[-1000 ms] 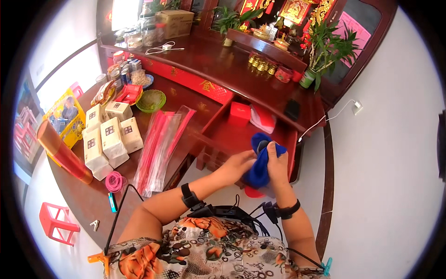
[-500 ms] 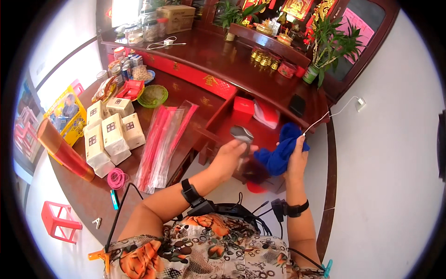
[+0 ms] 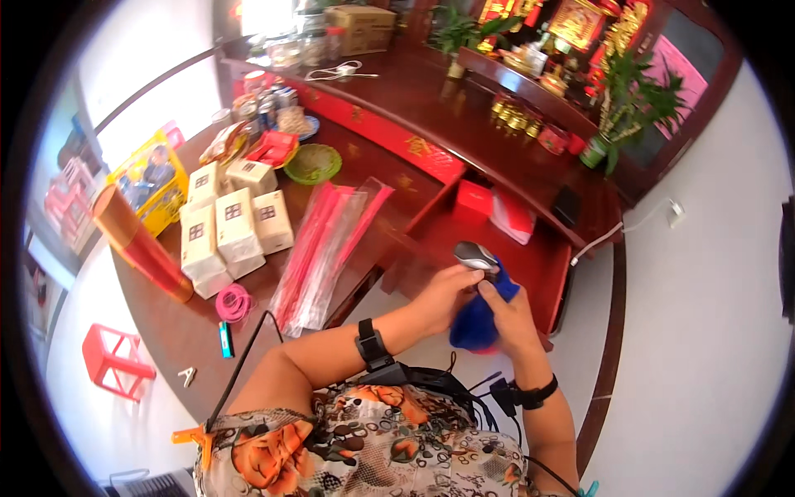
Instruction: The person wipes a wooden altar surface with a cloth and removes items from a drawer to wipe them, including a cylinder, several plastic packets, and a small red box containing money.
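My left hand point(image 3: 448, 296) is closed around a rounded silver and black thing that looks like a computer mouse point(image 3: 474, 255), its top end showing above the fingers. A blue cloth point(image 3: 475, 326) is gripped in my right hand point(image 3: 512, 317) and hangs below it. Part of the cloth lies against the side of the mouse, and both hands are close together. Behind them an open red drawer point(image 3: 530, 273) sticks out of the cabinet, holding a red box point(image 3: 473, 202) and a red-and-white packet point(image 3: 513, 217).
On the dark red table at left are tissue packs point(image 3: 238, 228), long pink plastic sleeves point(image 3: 319, 257), a green basket point(image 3: 313, 164), a pink cord coil point(image 3: 234, 303) and a tall red-orange cylinder point(image 3: 142, 243). A white cable point(image 3: 621, 229) runs to the wall. A red stool point(image 3: 116, 362) stands at left.
My right hand has brought the blue cloth leftward onto the mouse; the hands have come together. The white cable end, earlier by my right hand, now lies by the cabinet edge. The view has shifted.
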The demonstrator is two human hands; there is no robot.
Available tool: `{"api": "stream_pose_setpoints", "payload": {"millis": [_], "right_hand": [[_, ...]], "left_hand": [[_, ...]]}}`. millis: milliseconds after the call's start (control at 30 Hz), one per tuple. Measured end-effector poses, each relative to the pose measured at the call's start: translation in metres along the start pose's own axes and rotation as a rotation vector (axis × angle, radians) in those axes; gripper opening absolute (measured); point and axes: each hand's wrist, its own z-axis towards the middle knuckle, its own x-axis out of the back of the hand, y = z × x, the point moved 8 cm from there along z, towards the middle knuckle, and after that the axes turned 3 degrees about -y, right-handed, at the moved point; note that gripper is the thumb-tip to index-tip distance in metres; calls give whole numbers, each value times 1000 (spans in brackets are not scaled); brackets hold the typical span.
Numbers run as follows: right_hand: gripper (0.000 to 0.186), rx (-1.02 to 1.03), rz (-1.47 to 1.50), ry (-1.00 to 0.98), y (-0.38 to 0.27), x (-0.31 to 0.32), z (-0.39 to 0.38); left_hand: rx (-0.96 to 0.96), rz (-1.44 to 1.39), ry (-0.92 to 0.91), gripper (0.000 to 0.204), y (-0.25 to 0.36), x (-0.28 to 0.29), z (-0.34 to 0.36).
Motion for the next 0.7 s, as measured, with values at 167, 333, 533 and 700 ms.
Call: {"api": "stream_pose_setpoints", "payload": {"millis": [167, 333, 533, 700], "right_hand": [[22, -76, -66, -44, 10, -7, 5], [21, -151, -57, -121, 57, -23, 7], [25, -208, -403, -174, 52, -6, -7], [25, -78, -631, 231, -12, 63, -15]], "left_hand": [[58, 60, -10, 34, -1, 10, -9], [28, 84, 101, 36, 3, 27, -15], [-442, -104, 362, 22, 138, 76, -5], [-435, 1075, 537, 17, 228, 150, -55]]}}
